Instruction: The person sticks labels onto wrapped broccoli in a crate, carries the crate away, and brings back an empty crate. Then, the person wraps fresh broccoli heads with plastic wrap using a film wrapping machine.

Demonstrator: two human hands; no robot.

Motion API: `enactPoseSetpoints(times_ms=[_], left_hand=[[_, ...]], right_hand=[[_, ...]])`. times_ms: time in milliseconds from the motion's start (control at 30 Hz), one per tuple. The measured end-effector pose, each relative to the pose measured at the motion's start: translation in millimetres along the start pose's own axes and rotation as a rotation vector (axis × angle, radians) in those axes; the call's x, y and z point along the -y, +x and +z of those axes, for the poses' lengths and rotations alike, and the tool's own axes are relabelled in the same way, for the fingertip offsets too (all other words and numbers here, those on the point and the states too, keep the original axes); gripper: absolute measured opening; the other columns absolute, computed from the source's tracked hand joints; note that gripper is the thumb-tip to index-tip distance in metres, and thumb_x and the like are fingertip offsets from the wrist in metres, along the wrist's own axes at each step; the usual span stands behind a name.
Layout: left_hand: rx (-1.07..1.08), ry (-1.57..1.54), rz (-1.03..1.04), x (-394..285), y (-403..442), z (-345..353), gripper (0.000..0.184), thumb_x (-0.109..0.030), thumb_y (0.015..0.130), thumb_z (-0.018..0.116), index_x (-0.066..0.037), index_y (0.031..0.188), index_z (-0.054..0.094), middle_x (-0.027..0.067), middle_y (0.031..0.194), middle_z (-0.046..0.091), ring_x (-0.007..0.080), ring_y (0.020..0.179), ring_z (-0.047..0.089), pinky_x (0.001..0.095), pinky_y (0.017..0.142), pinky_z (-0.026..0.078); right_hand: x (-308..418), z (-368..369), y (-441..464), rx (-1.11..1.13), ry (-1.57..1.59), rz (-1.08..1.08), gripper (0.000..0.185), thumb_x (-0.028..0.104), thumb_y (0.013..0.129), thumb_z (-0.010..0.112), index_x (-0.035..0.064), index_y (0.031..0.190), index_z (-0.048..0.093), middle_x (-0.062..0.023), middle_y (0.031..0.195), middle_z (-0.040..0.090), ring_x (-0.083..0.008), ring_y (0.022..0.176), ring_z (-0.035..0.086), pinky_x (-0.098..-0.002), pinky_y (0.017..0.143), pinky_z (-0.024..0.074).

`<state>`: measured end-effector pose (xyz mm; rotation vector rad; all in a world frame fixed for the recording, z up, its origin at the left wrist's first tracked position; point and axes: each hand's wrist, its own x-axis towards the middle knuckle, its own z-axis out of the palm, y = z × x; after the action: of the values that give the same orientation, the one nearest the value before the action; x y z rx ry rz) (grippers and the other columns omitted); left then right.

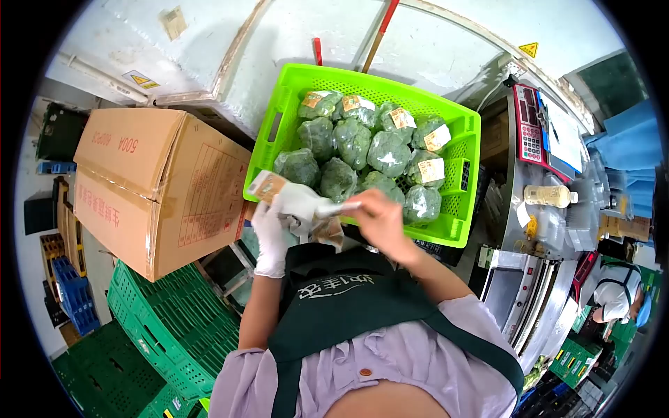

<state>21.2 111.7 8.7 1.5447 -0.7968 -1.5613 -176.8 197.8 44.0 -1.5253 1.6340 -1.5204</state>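
My left hand [270, 233], in a white glove, is closed on a translucent plastic bag [298, 200] with a brown-and-white label [267, 187] at its upper left end. My bare right hand [380, 217] is pinched at the right end of the same bag, its fingertips blurred. Both hands are over the near edge of a bright green crate [279, 97]. Inside the crate stand several wrapped broccoli heads [352, 143], some with labels on top. Another brown label [327, 231] shows just below the bag, close to my apron.
A large cardboard box [125, 181] stands left of the crate, above stacked dark green crates [171, 327]. A red scale [531, 125], clipboard [562, 136] and bottle [550, 196] are on the right-hand counter. Another person [619, 289] is at far right.
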Motion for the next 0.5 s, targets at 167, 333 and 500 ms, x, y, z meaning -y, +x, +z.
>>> enactPoseSetpoints(times_ms=[167, 333, 500], left_hand=[[0.033, -0.227, 0.065, 1.5, 12.4, -38.6, 0.022, -0.009, 0.087, 0.055, -0.002, 0.108, 0.059, 0.0023, 0.098, 0.061, 0.0120, 0.083, 0.058, 0.0238, 0.070, 0.047], [0.052, -0.141, 0.025, 13.0, -0.3, -42.0, 0.021, -0.011, 0.088, 0.057, -0.003, 0.106, 0.060, 0.0023, 0.096, 0.062, 0.0111, 0.081, 0.059, 0.0221, 0.068, 0.048], [0.075, -0.143, -0.004, 22.5, -5.2, -35.5, 0.020, -0.009, 0.087, 0.056, -0.001, 0.105, 0.059, 0.0038, 0.095, 0.062, 0.0122, 0.082, 0.060, 0.0252, 0.072, 0.051]], right_hand=[[-86.2, -55.6, 52.0, -0.383, 0.260, 0.689, 0.012, 0.011, 0.080, 0.067, -0.0001, 0.081, 0.064, 0.0002, 0.064, 0.060, -0.0049, 0.054, 0.050, -0.0205, 0.049, 0.0392], [-233.8, -57.5, 31.5, -0.366, -0.296, 0.766, 0.029, 0.027, 0.075, 0.072, -0.0001, 0.080, 0.063, -0.0064, 0.065, 0.063, -0.0193, 0.053, 0.057, -0.0293, 0.052, 0.0462], [-197.2, -63.3, 42.8, -0.328, -0.995, 0.564, 0.043, 0.033, 0.074, 0.068, -0.0025, 0.098, 0.060, -0.0192, 0.094, 0.063, -0.0368, 0.089, 0.057, -0.0430, 0.075, 0.0466]])
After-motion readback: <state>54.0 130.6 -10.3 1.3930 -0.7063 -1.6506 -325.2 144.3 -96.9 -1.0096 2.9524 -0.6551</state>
